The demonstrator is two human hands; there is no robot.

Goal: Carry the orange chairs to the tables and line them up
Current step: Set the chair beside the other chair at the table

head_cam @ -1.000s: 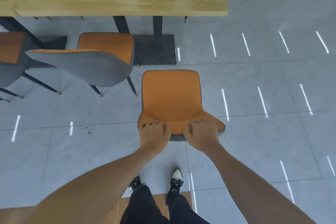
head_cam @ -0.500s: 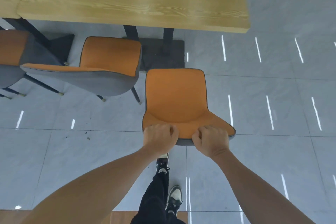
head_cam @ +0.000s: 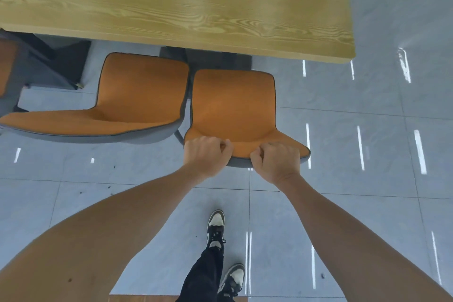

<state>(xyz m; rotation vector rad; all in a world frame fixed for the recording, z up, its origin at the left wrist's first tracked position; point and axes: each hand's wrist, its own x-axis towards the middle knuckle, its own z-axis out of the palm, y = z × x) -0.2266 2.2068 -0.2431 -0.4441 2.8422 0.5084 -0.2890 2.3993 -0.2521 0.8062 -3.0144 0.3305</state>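
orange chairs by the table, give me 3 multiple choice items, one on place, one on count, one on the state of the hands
1. Where is the held chair?
A. left of the parked chair
B. right of the parked chair
C. on the table

2. How many shoes show?
A. none
B. one
C. two

3. What are the hands doing?
A. both grip the held chair's backrest top
B. one hangs free
C. both lie flat on the table

Answers:
1 B, it sits close beside the parked chair's right edge.
2 C, a front shoe and a rear shoe.
3 A, the left hand and right hand curl their fingers over its edge.
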